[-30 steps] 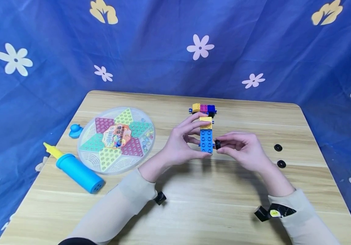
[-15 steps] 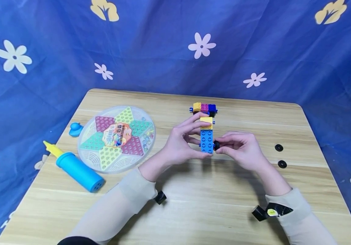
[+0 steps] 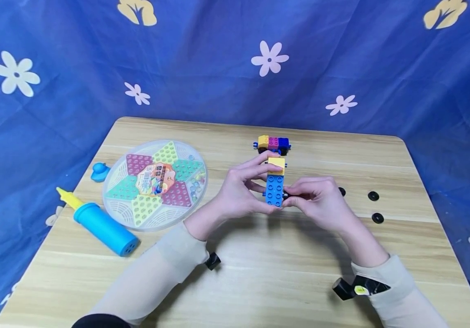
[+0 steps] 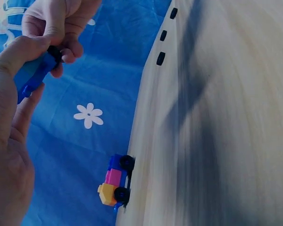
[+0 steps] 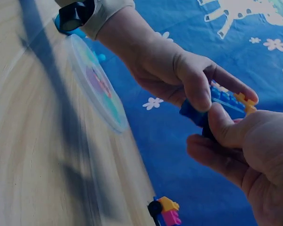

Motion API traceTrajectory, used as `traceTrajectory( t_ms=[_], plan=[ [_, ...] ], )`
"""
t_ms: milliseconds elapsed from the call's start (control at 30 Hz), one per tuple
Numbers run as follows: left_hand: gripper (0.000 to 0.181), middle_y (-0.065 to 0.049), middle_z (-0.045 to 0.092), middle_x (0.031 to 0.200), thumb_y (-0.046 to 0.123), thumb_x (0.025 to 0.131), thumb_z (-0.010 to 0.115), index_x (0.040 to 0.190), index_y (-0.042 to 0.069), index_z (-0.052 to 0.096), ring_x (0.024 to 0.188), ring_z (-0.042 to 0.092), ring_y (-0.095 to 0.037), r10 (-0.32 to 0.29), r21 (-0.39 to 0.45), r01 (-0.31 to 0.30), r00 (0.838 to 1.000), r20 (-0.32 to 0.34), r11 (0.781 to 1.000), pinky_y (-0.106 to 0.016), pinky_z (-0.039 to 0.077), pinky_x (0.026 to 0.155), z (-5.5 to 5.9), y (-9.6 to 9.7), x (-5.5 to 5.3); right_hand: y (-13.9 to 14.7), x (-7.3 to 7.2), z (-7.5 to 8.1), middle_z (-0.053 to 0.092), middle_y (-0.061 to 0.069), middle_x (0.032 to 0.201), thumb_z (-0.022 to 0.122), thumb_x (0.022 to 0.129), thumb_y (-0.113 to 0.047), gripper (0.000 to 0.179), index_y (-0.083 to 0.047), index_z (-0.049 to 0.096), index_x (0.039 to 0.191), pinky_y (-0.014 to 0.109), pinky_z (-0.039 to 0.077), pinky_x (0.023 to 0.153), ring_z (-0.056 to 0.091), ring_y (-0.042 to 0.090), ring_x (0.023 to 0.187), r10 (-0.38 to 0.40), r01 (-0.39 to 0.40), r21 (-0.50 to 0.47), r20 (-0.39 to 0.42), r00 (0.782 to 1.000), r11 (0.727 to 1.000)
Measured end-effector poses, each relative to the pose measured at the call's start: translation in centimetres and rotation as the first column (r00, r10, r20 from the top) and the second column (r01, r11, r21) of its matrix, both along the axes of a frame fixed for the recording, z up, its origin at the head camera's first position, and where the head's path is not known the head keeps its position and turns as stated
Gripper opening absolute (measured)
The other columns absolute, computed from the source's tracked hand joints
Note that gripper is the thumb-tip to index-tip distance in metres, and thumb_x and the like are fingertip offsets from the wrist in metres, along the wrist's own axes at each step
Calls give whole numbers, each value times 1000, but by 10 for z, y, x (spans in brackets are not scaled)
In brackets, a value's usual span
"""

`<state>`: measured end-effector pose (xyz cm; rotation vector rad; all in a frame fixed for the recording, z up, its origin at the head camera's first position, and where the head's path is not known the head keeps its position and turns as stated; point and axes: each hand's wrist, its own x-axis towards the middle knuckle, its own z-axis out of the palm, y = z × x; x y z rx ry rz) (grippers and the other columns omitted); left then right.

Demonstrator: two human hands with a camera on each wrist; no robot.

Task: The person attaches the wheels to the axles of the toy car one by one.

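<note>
My left hand [image 3: 239, 189] grips a toy block vehicle between thumb and fingers, above the middle of the table. It consists of a studded blue brick [image 3: 275, 191] with a yellow brick [image 3: 276, 166] at its far end. Small blue axle stubs stick out at the sides. From the other side, my right hand [image 3: 321, 200] pinches a black wheel [image 4: 54, 53] against the blue brick's near right side. Fingers mostly cover that wheel in the head view; whether it sits fully on the axle cannot be told.
Behind the hands stands a toy block car [image 3: 273, 143] in yellow, pink and blue. Three loose black wheels [image 3: 373, 196] lie to the right. Leftward are a round Chinese checkers board [image 3: 155, 223], a blue hand pump [image 3: 105, 229] and a blue toy duck [image 3: 100, 172].
My right hand has shifted left, bringing the wheel up against the blue brick. A third loose wheel now shows behind that hand. The left hand keeps its hold.
</note>
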<state>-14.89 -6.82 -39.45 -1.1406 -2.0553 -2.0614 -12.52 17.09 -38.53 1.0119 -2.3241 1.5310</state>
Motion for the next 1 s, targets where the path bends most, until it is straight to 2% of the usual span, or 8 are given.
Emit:
traceTrajectory(
  t_ms=[100, 233, 400, 467, 567, 667, 833, 1000],
  plan=[
    [74, -9, 53, 153, -12, 62, 98, 129, 3, 72, 94, 73, -26, 6, 5, -6, 1000, 17, 1000, -43, 65, 72, 0, 0, 0, -2, 1, 0, 79, 7, 90, 90, 76, 12, 27, 3, 82, 99, 20, 56, 59, 70, 12, 72, -15, 16, -19, 74, 997, 1000],
    [74, -6, 54, 154, -12, 62, 98, 130, 2, 72, 96, 74, -28, 6, 17, -7, 999, 52, 1000, -44, 65, 74, 0, 0, 0, -4, 2, -3, 79, 11, 92, 88, 74, 17, 28, 6, 81, 99, 23, 60, 63, 73, 14, 79, -25, 43, -87, 196, 980, 995],
    [76, -6, 50, 160, -14, 61, 97, 131, -2, 70, 97, 74, -28, 46, 25, -48, 995, 92, 999, -43, 65, 74, 0, 1, 2, -5, 1, -6, 78, 12, 90, 88, 74, 17, 27, 7, 81, 98, 23, 59, 62, 73, 14, 77, -28, 56, -137, 202, 979, 989],
    [77, -7, 47, 162, -15, 61, 97, 132, -3, 70, 99, 74, -28, 67, 30, -70, 992, 110, 997, -43, 65, 75, 0, 2, 3, -5, 0, -7, 78, 15, 91, 86, 75, 20, 26, 10, 80, 98, 24, 61, 65, 74, 15, 80, -8, 53, -192, 230, 973, 980],
    [79, -12, 42, 165, -16, 62, 96, 135, -4, 68, 103, 73, -29, 59, 35, -64, 991, 117, 997, -43, 65, 77, 0, 3, 3, -2, 0, -10, 77, 20, 95, 82, 77, 24, 26, 15, 77, 100, 30, 64, 71, 76, 19, 85, 42, 39, -278, 278, 960, 960],
    [81, -9, 39, 166, -17, 64, 95, 138, -4, 65, 108, 72, -29, 34, 32, -38, 994, 99, 999, -43, 65, 79, -1, 3, 2, 0, 1, -12, 76, 21, 99, 80, 80, 23, 25, 16, 75, 103, 34, 64, 74, 77, 23, 86, 84, 14, -312, 297, 951, 950],
    [86, 0, 37, 167, -15, 66, 95, 144, -1, 60, 112, 71, -27, 19, -14, -19, 999, 27, 1000, -41, 65, 78, -3, 2, 0, 2, 1, -14, 74, 23, 101, 80, 80, 23, 29, 14, 74, 107, 38, 65, 76, 76, 25, 85, 97, -6, -293, 296, 950, 956],
    [93, -4, 38, 165, -8, 68, 97, 150, 7, 56, 113, 69, -24, 24, -105, -26, 999, -24, 994, -39, 64, 74, -3, 1, -2, 4, 2, -17, 71, 25, 101, 81, 78, 25, 34, 13, 73, 109, 37, 65, 74, 75, 24, 82, 107, -16, -292, 297, 949, 956]
  ],
)
